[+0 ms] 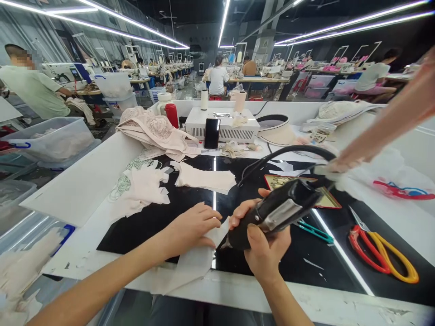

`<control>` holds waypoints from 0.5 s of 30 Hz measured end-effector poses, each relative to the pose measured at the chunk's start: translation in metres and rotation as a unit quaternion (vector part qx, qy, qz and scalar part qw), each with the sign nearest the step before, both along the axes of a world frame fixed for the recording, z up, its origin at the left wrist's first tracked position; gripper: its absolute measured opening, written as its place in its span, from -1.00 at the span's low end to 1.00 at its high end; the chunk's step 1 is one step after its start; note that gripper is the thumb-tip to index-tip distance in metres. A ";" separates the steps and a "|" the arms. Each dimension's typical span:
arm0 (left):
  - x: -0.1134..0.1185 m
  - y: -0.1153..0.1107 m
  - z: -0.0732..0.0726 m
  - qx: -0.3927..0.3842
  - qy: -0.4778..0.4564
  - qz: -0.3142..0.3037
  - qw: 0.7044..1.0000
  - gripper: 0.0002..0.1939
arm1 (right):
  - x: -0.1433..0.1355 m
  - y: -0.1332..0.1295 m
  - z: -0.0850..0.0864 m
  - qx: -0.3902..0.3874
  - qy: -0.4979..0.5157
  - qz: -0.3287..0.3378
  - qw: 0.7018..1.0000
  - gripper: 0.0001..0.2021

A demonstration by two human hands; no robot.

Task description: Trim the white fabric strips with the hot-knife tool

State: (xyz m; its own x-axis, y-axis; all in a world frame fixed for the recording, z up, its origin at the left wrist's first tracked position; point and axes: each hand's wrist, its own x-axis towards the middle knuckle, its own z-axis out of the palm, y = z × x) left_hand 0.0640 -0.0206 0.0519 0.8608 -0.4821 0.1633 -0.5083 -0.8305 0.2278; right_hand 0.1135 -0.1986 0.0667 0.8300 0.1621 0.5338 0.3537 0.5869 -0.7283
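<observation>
My right hand [263,246] is wrapped around a black corded handheld power tool [277,213] with a silver plate on its side. The tool tilts, its tip pointing down to the left at a pale fabric piece [195,269]. My left hand [190,231] lies over that piece, fingers stretched and thumb apart, and steadies it against the black table surface [248,265]. The fabric overhangs the front edge. Whether the tip touches the cloth I cannot tell. Other cut pale pieces [205,178] lie farther back, with a stack of them [141,188] to the left.
Red-and-yellow scissors [382,253] and teal-handled snips [314,231] lie right of the tool. Behind it is a tray [326,199]. A phone [212,133] leans on a white box [193,122]. Lace garments [152,127] are piled back left. A cable [288,149] arches overhead.
</observation>
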 end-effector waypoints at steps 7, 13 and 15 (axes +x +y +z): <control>-0.062 -0.009 -0.031 0.035 -0.073 0.116 0.990 -0.91 | 0.005 -0.004 0.008 -0.015 0.014 -0.017 1.000 -0.53; -0.059 0.010 -0.021 -0.055 -0.041 0.029 0.997 -0.76 | 0.002 0.002 0.017 -0.013 0.019 -0.032 0.999 -0.53; -0.053 0.014 -0.015 -0.067 -0.045 0.017 0.997 -0.77 | 0.000 0.003 0.017 -0.017 0.018 -0.037 0.999 -0.54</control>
